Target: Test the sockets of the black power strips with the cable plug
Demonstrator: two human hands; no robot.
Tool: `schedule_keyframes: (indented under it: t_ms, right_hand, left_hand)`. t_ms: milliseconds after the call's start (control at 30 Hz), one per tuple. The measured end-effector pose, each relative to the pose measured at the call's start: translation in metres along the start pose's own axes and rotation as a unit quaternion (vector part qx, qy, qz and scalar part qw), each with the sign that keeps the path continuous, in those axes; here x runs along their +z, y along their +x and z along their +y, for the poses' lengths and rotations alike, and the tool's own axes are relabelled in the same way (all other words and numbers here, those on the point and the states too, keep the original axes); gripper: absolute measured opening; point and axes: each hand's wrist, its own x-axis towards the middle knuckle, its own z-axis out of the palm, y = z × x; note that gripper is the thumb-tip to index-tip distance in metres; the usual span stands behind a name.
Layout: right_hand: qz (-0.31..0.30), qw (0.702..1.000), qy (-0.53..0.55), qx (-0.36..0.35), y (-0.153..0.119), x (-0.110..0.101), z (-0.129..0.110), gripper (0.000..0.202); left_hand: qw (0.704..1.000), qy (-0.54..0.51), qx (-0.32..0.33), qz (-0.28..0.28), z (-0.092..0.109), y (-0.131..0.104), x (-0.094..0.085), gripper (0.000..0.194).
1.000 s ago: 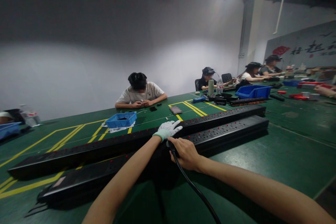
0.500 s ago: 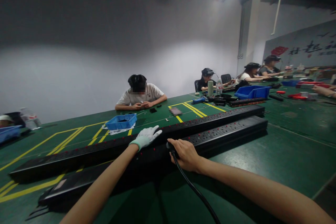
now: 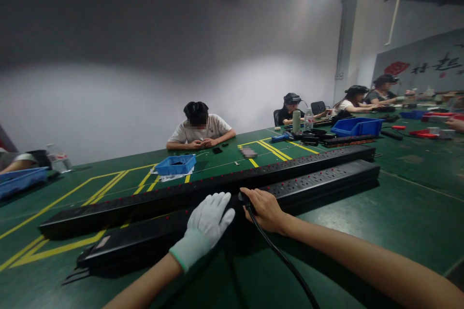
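Observation:
Two long black socket strips lie side by side, the far strip (image 3: pixel 145 203) and the near strip (image 3: pixel 326 178), both with red dots along their tops. My left hand (image 3: pixel 210 222), in a white glove with a mint cuff, rests on the near strip with its fingers stretched out. Just right of it, my bare right hand (image 3: pixel 264 208) is closed round a black plug, held at the top of the near strip. From the plug a black cable (image 3: pixel 286 261) runs down toward me. My right fingers partly hide the plug.
Beyond the strips, a light blue tray (image 3: pixel 176 165) stands on the green table (image 3: pixel 409 222). A dark blue bin (image 3: pixel 357 127), a green bottle (image 3: pixel 296 121) and a clear bottle stand at the back right. A person sits opposite; several others sit farther off.
My left hand has moved back toward me, from between the strips onto the near strip. My right hand still holds the plug. The view has shifted slightly left.

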Motion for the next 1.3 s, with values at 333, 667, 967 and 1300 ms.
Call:
schedule_keyframes:
  t_ms: [333,667,967,1300]
  right_hand:
    - [0.007,1.0,0.015,0.001,0.001,-0.003,-0.001,0.047]
    - [0.013,1.0,0.018,-0.001,0.001,-0.001,0.0,0.048]
    - [0.005,1.0,0.014,0.004,0.001,-0.001,0.0,0.048]
    - [-0.066,0.997,0.015,0.031,0.008,-0.011,-0.001,0.039]
  left_hand:
    - [0.997,0.024,0.025,0.072,0.021,-0.057,-0.031,0.063]
    - [0.995,0.045,-0.021,0.089,0.005,-0.051,-0.024,0.061]
    - [0.994,0.051,-0.037,0.093,0.007,-0.053,-0.022,0.061]
    - [0.994,0.03,0.031,0.097,0.021,-0.031,-0.019,0.058]
